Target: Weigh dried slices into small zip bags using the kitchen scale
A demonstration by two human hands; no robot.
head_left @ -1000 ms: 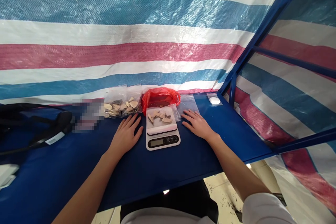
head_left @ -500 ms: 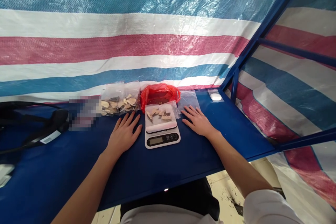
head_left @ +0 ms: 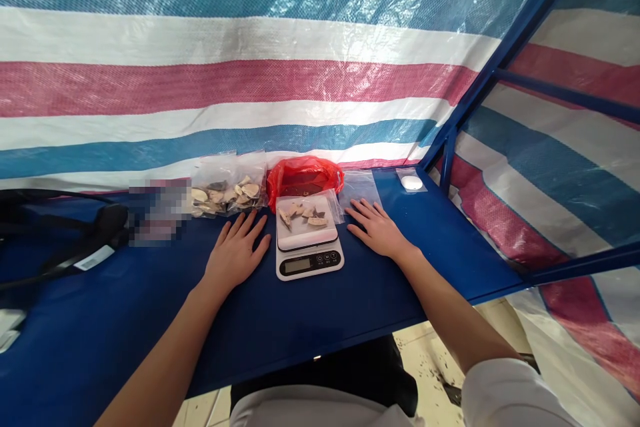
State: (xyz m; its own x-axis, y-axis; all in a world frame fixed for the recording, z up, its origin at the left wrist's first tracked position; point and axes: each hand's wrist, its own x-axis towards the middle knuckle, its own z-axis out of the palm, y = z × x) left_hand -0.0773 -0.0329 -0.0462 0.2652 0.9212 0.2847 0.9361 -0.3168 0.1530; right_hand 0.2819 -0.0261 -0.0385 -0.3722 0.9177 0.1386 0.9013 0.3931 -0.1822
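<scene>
My left hand (head_left: 237,249) lies flat on the blue table, fingers spread, just left of a white digital kitchen scale (head_left: 310,263). To the scale's right rests my right hand (head_left: 377,227), also flat and spread, its fingertips at the edge of a clear plastic bag (head_left: 361,188). On the scale's plate sits a clear zip bag holding several pale dried slices (head_left: 305,213). Fuller clear bags of similar dried slices (head_left: 227,197) stand beyond my left fingertips. Behind the scale is an open red plastic bag (head_left: 306,177), with some dark bits visible inside. Neither hand holds anything.
A small white rounded case (head_left: 412,183) lies on clear plastic at the back right. Black straps or cables (head_left: 75,240) with a white label occupy the left side. Striped sheeting (head_left: 240,87) rises behind the table, and a blue metal frame (head_left: 500,67) stands at the right.
Both hands stay in place, flat on the table. The whole view has shifted very slightly; nothing on the table has visibly moved.
</scene>
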